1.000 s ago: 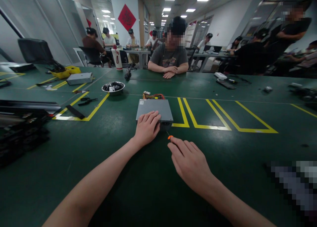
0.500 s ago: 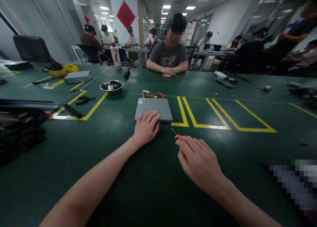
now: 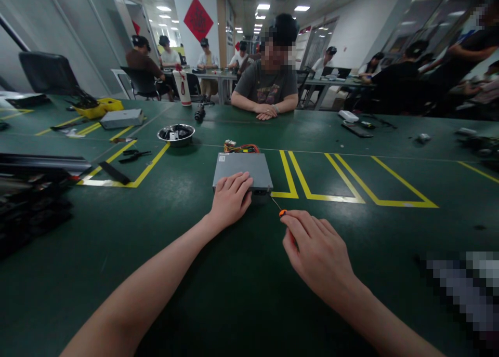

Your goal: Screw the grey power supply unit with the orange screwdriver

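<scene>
A grey metal computer power supply (image 3: 244, 166) lies flat on the green table, its bundle of coloured cables (image 3: 241, 148) coming out at the far side. Over its near edge is my left hand (image 3: 232, 198), fingers laid on the top cover and thumb down by the front face, holding the unit. My right hand (image 3: 317, 242) is closed on a screwdriver (image 3: 282, 213) with an orange and black handle. The thin shaft slants up and left to the unit's near right corner. Whether the tip touches a screw is too small to tell.
A metal bowl (image 3: 175, 134) of small dark parts stands behind to the left. Black parts (image 3: 35, 201) are piled at the left edge. Yellow tape outlines (image 3: 327, 197) mark the table on the right. A person (image 3: 265, 84) sits opposite with folded hands.
My right hand and the screwdriver have shifted slightly right, and the fingers have turned a little on the handle. My left hand stays on the power supply.
</scene>
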### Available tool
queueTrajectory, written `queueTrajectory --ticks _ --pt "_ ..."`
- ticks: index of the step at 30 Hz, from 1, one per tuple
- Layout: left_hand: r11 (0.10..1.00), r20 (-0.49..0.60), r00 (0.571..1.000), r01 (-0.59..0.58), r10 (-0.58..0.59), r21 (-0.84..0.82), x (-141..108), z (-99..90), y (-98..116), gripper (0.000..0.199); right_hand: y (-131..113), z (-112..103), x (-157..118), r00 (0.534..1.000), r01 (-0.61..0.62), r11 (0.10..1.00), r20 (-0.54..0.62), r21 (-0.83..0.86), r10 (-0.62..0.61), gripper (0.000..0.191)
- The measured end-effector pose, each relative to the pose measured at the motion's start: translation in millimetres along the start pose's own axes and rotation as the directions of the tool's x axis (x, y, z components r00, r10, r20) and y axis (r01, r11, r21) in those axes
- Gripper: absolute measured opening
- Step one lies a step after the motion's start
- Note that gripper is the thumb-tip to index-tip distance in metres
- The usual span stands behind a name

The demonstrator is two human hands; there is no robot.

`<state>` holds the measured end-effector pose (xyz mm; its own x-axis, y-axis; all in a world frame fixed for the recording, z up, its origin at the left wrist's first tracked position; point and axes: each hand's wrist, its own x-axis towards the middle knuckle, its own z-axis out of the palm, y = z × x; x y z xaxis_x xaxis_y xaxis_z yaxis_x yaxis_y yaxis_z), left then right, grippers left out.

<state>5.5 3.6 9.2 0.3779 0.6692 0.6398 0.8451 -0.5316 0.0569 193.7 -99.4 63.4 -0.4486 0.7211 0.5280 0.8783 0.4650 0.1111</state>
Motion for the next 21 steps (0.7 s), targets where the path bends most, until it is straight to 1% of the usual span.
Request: queueTrajectory --ticks 2,5,6,9,11,13,15,17,19,21 --pt "1.000 -0.001 1.000 0.003 -0.003 -0.003 0 0.1 0 0.030 -6 2 -2 1.000 -0.021 0.998 0.012 -0.067 0.021 0.025" --pt "1.000 0.002 1.000 0.006 -0.006 -0.009 0 -0.2 0 0.031 -19 8 -7 0.992 -0.040 0.995 0.119 -0.095 0.052 0.029" --pt "1.000 0.004 1.000 0.004 -0.003 -0.012 0 -0.4 0 0.032 -23 10 -9 0.989 -0.020 0.993 0.141 -0.117 0.037 0.030" --pt "1.000 0.007 1.000 -0.003 0.003 -0.020 -1 -0.9 0 0.034 -33 18 -14 0.977 0.103 0.972 0.203 -0.212 -0.060 0.037" --pt "1.000 0.008 1.000 0.000 0.000 -0.018 -1 -1.1 0 0.034 -34 20 -17 0.962 0.150 0.966 0.255 -0.212 -0.094 0.039" --pt "1.000 0.011 1.000 -0.001 0.001 -0.012 -1 -0.9 0 0.035 -33 19 -17 0.954 0.162 0.968 0.282 -0.190 -0.105 0.038" --pt "1.000 0.012 1.000 -0.009 0.009 -0.008 -2 -0.4 -1 0.035 -29 16 -15 0.958 0.144 0.976 0.269 -0.162 -0.097 0.034" --pt "1.000 0.009 1.000 -0.015 0.015 -0.004 -2 0.2 -1 0.036 -26 12 -11 0.972 0.092 0.986 0.227 -0.137 -0.059 0.030" --pt "1.000 0.004 1.000 -0.010 0.010 0.007 -3 0.4 -1 0.037 -22 5 -7 0.981 -0.002 0.992 0.192 -0.128 0.027 0.033" --pt "1.000 -0.004 1.000 0.007 -0.006 0.024 -3 -0.1 0 0.036 -19 -1 -4 0.972 -0.094 0.988 0.203 -0.126 0.118 0.040"
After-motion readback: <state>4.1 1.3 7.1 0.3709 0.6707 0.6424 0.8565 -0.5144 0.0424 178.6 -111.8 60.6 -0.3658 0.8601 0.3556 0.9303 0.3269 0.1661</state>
